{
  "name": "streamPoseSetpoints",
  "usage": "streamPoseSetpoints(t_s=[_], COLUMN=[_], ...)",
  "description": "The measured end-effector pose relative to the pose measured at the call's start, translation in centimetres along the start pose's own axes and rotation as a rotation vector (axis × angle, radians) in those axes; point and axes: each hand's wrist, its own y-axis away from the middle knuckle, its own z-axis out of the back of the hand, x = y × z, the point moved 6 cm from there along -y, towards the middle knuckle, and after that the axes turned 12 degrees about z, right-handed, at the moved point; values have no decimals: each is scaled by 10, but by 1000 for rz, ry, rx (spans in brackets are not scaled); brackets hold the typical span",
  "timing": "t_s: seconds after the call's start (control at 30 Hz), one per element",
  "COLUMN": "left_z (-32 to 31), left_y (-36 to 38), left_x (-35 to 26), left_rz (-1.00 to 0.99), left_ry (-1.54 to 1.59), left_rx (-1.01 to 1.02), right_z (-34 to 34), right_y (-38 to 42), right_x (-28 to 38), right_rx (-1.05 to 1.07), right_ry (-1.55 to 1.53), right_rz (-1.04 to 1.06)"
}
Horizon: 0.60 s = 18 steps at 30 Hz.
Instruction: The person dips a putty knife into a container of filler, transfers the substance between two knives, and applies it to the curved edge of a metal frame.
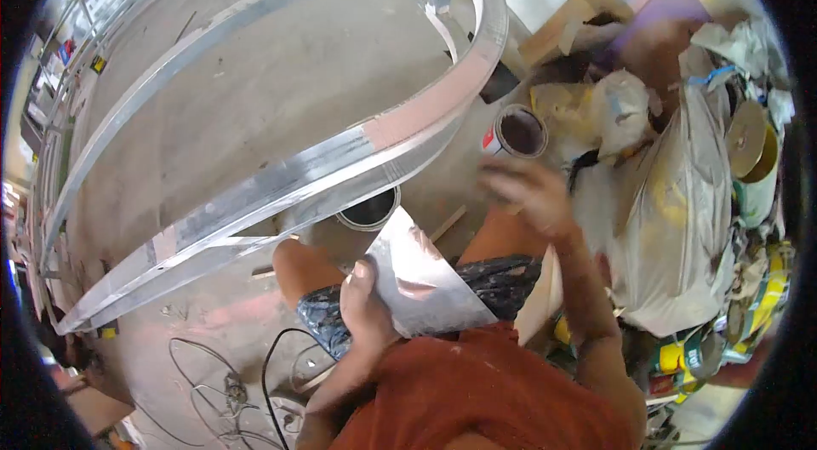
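A flat metal plate [421, 284] rests over my lap, with pinkish paste smeared near its middle. My left hand [364, 305] grips its left edge, the thumb on top. Blurred by motion, my right hand [532, 195] is off the plate, just below an open can [521, 132] with a red and white label; its fingers look stretched out, but whether they hold anything is unclear. In front of me a long curved metal frame [323, 165] carries a pink filled patch on its bend.
Beneath the frame stands another open can [369, 210]. Plastic bags [681, 212], a cardboard box [562, 25] and used tins [753, 161] crowd the right side. Black and grey cables [271, 373] lie on the floor at lower left.
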Motion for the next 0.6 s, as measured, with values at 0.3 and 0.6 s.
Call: streamPoseSetpoints(t_s=[0.3, 0.6], left_z=[35, 82], left_y=[-17, -31], left_x=[27, 28], left_rz=[180, 191], left_ry=[23, 155], left_rx=[64, 33], right_z=[107, 69], right_y=[-206, -216], right_x=[-113, -101], right_rx=[503, 870], right_ry=[697, 449], right_rz=[389, 345])
